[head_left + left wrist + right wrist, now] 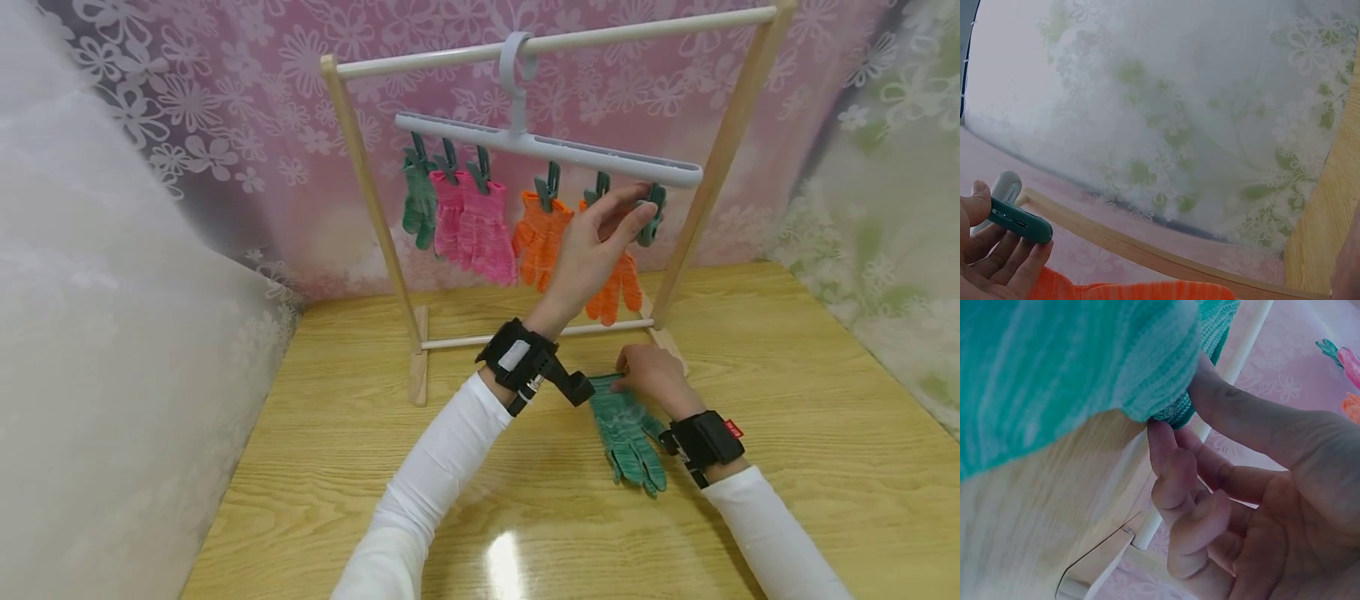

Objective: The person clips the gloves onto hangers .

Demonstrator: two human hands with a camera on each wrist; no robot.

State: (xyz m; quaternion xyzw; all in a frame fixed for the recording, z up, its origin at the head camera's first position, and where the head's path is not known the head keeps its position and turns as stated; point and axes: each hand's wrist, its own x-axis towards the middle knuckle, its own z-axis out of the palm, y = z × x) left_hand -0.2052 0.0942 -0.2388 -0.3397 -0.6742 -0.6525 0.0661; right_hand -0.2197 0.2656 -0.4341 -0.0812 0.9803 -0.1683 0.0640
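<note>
My left hand point(583, 254) is raised to the right end of a pale grey hanger point(480, 133), with thumb and fingers pinching a dark green clothespin point(652, 218). In the left wrist view the clothespin point(1025, 225) lies between thumb and fingertips, and no glove shows in it. Lower down, my right hand point(658, 377) holds a green knitted glove point(626, 437) by its cuff, the glove's fingers pointing toward me over the table. The right wrist view shows thumb and forefinger pinching the glove's cuff edge point(1175, 412). Behind the left hand hangs an orange glove point(618, 287), partly hidden.
A wooden rack point(367, 200) carries the hanger on its top rail. From other clothespins hang a green glove point(420, 200), pink gloves point(483, 225) and another orange glove point(542, 237). Flowered curtains point(300, 167) stand behind and beside the wooden table point(337, 483).
</note>
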